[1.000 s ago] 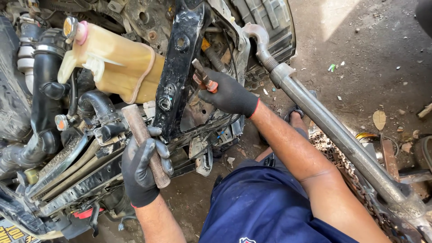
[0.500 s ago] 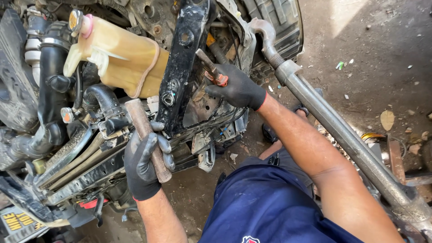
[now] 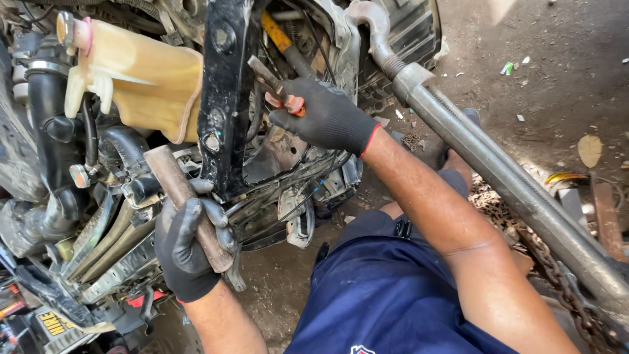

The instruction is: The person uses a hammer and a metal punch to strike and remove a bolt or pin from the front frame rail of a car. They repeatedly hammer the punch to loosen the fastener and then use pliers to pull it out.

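1. Setting: bare dirt ground (image 3: pixel 557 85) strewn with small litter and a dry leaf; a stripped car front end fills the left of my view; I look down on it from the head camera.
2. Left hand (image 3: pixel 190 246): in a black glove; fingers wrapped tight around a rusty brown wooden handle (image 3: pixel 187 206); the handle slants up and to the left, its upper end lying near the black hoses (image 3: pixel 121 141); its lower end sticks out below the fist; I cannot tell what head it carries, as that part is hidden.
3. Right hand (image 3: pixel 327 118): also in a black glove; fingers closed on the orange-red grips of a pair of pliers (image 3: pixel 275 82); the pliers point up and left, their nose close against the black metal bracket (image 3: pixel 226 98); whether the nose grips anything I cannot tell.
4. Bracket: upright, black, with round holes; it stands between the two hands, just right of a yellowish plastic coolant tank (image 3: pixel 141 78) with a pink cap.
5. Right of the work: a long grey steel pipe (image 3: pixel 498 177) runs diagonally from top centre to the lower right corner; a rusty chain (image 3: pixel 557 275) lies beneath it.
6. Foreground: my dark blue garment (image 3: pixel 393 301) and bare forearms.
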